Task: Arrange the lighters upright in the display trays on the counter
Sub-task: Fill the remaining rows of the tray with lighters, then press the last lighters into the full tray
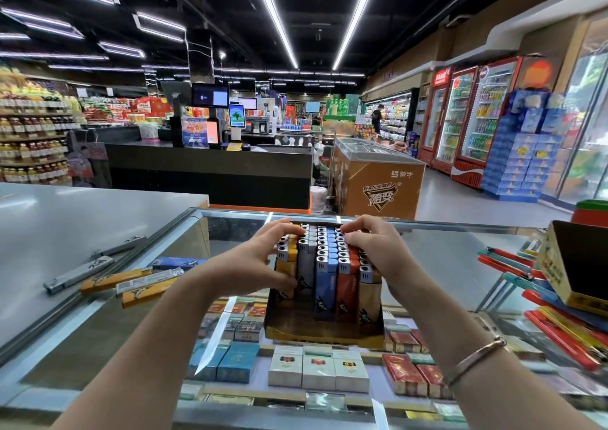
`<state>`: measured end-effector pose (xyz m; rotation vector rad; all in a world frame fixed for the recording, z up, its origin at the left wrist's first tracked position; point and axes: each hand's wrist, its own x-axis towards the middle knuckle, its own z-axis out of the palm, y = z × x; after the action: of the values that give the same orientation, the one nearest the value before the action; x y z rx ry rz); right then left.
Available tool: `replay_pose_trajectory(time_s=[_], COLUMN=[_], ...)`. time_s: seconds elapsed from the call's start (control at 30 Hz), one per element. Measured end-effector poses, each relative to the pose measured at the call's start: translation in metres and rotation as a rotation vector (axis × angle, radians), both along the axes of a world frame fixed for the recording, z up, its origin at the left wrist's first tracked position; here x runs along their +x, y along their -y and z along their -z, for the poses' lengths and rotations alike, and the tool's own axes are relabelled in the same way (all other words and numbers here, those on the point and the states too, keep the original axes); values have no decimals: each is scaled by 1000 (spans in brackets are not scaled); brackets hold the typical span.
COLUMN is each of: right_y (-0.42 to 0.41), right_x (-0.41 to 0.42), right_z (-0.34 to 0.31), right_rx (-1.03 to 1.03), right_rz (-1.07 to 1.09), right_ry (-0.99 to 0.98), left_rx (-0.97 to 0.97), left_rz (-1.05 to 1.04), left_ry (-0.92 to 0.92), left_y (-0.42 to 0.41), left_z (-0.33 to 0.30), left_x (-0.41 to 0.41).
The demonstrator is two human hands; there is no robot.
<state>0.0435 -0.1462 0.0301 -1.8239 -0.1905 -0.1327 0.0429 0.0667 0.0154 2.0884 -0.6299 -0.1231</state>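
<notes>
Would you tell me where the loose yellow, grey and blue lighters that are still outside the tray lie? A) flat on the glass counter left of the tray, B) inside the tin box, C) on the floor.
A: the loose lighters lie flat on the glass counter, left of the display tray.
</notes>
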Motion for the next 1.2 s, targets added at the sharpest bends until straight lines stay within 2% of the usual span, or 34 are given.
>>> replay_pose_trajectory(time_s=[0.17, 0.23, 0.33, 0.4, 0.47, 0.53, 0.6, 0.67, 0.77, 0.83, 1.03, 1.2], right_y=[-14, -19, -26, -30, -33, -34, -34, -34, -34, -35, -35, -33], right_x=[-1, -1, -3, -5, -7, -8, -9, -9, -9, -10, -11, -10], right_z=[4, 5, 5, 6, 5, 5, 4, 5, 4, 4, 5, 4], right_rx=[56, 70, 66, 82, 109, 112, 107, 102, 117, 132, 144, 137], right_rz=[-20, -19, -8, -1, 10, 19, 20, 28, 40, 40, 33, 28], right_ry=[8, 16, 32, 31, 30, 31, 31, 28, 11, 6, 3, -6], left_rx=[-6, -10, -169, -198, -36, 224, 486, 614, 576, 568, 429, 445], left_rz=[-52, -128, -278, -501, -808, -1047, -1222, -1326, -1353, -1348, -1317, -1350], left_ry=[-66, -39, 123, 307, 440, 435, 305, 82, -185, -185, -43, 365], left_y=[-3, -6, -15, -34, -64, -100, -132, -156, -174, -176, -182, -173], left_z=[-4, -1, 3, 8, 14, 19, 23, 28, 35, 38, 38, 37], left_x=[-7, -12, -21, -22, -21, -18, -15, -14, -12, -11, -6, 3])
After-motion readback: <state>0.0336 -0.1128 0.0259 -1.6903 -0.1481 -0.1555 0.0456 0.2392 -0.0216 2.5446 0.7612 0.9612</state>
